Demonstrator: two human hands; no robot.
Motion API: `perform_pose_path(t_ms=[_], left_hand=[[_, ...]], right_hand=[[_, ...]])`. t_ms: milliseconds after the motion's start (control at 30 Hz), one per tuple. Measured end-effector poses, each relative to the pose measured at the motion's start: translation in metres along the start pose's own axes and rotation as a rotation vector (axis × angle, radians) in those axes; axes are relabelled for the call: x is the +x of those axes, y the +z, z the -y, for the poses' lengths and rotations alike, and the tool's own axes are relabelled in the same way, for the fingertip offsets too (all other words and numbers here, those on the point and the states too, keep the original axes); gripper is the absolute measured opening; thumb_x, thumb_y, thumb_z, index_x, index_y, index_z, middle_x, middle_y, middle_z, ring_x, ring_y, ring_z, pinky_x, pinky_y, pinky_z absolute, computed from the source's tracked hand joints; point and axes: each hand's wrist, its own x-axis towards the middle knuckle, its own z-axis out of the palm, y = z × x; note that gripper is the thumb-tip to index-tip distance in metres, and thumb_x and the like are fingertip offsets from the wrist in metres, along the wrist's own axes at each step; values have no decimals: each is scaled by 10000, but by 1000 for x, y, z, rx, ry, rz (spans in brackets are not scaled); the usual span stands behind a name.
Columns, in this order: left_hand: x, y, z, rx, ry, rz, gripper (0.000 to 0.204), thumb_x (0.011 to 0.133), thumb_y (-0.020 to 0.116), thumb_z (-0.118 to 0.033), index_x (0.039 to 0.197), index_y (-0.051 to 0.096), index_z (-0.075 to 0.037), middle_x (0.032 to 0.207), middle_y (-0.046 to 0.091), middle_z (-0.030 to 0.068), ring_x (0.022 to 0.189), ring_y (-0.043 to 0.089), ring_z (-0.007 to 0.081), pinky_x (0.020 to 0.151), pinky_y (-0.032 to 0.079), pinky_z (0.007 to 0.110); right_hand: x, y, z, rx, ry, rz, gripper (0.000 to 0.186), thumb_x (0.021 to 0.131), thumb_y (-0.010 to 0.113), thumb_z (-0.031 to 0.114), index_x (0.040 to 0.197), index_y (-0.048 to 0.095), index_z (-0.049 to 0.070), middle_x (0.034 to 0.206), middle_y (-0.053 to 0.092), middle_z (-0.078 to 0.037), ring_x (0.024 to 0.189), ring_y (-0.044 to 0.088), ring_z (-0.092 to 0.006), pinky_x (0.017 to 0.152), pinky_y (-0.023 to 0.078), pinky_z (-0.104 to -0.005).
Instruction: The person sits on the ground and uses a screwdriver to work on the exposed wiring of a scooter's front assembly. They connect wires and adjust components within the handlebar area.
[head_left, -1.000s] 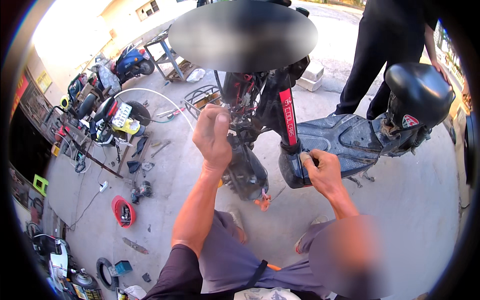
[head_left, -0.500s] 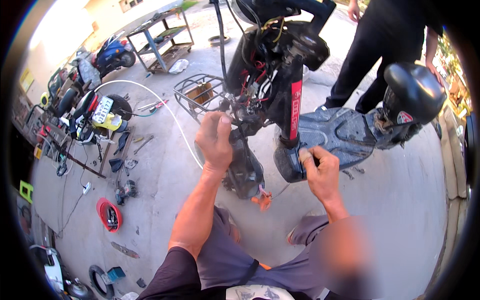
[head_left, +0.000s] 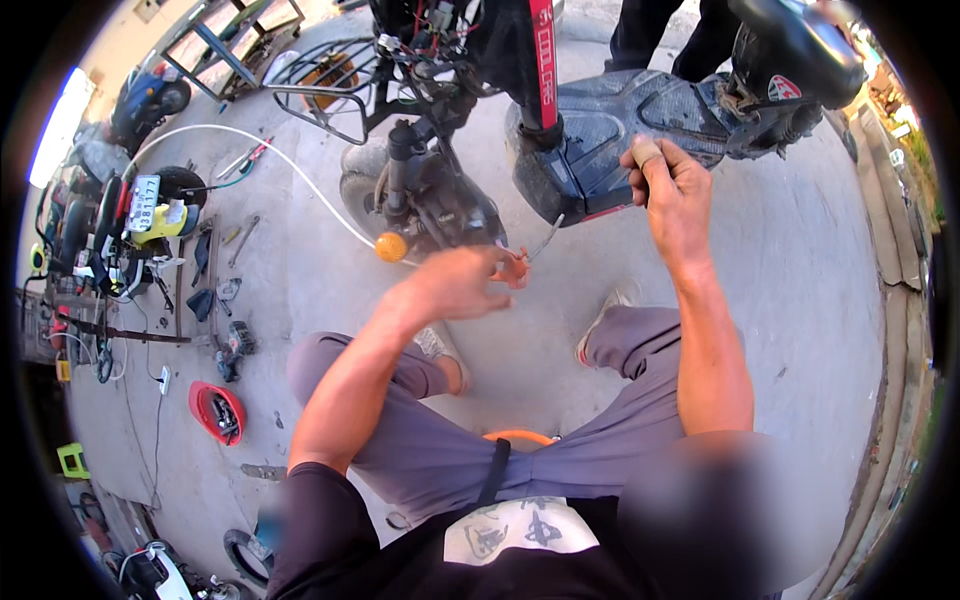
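My left hand (head_left: 452, 287) reaches inward with its fingers apart, beside a crumpled orange piece (head_left: 515, 270) at the front of the scooter; whether it touches that piece I cannot tell. A thin grey cable (head_left: 551, 236) runs up from the orange piece. My right hand (head_left: 672, 190) is closed, thumb against fingers, above the dark scooter footboard (head_left: 640, 112); anything it pinches is too small to make out. Left of the footboard stands the scooter's front end, with a black shaft (head_left: 408, 165), exposed wires (head_left: 440, 18) and an amber round light (head_left: 391, 247).
Someone in black trousers (head_left: 640, 35) stands behind the footboard, near the black seat (head_left: 800, 55). To the left are a red bowl of metal parts (head_left: 217, 413), a cordless power tool (head_left: 236, 345), a white hose (head_left: 290, 165) and a yellow motorbike (head_left: 160, 220). A metal cart (head_left: 225, 50) stands behind.
The view has tilted downward. My left hand has gone from a raised fist to spread fingers beside the orange piece. My right hand, still closed, has moved from the footboard's front edge further over it.
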Motion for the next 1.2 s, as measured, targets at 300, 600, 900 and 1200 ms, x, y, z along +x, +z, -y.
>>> perform_pose_path(t_ms=[300, 600, 900, 1200], left_hand=[[45, 106, 20, 171, -140, -135, 883, 888, 870, -340, 1572, 399, -42, 1437, 600, 244, 1068, 759, 434, 858, 648, 511], [15, 61, -55, 150, 115, -229, 601, 935, 825, -409, 1346, 595, -35, 1134, 707, 185, 1062, 729, 388, 860, 609, 482], [-10, -57, -125, -495, -37, -617, 579, 992, 819, -451, 1290, 681, 26, 1038, 687, 168, 918, 718, 250, 839, 576, 403], [13, -68, -113, -737, 26, -556, 794, 923, 870, -554, 1391, 610, 32, 1254, 606, 111, 1127, 653, 224, 990, 553, 412]], right_hand=[[-28, -12, 9, 30, 14, -16, 365, 1104, 654, 288, 867, 707, 15, 699, 579, 35, 624, 500, -40, 566, 392, -246], [-40, -24, 5, 69, 28, 25, 227, 1119, 635, 220, 1129, 706, 4, 853, 645, 25, 675, 533, -30, 600, 433, -234], [-76, 13, 13, 264, -3, 502, 550, 1107, 623, 215, 1597, 480, 11, 1396, 631, -108, 1137, 676, -186, 901, 577, -305], [-113, 79, -12, 362, 85, 571, 1020, 903, 697, -74, 1733, 118, 60, 1687, 333, -142, 1444, 514, -258, 1167, 490, -400]])
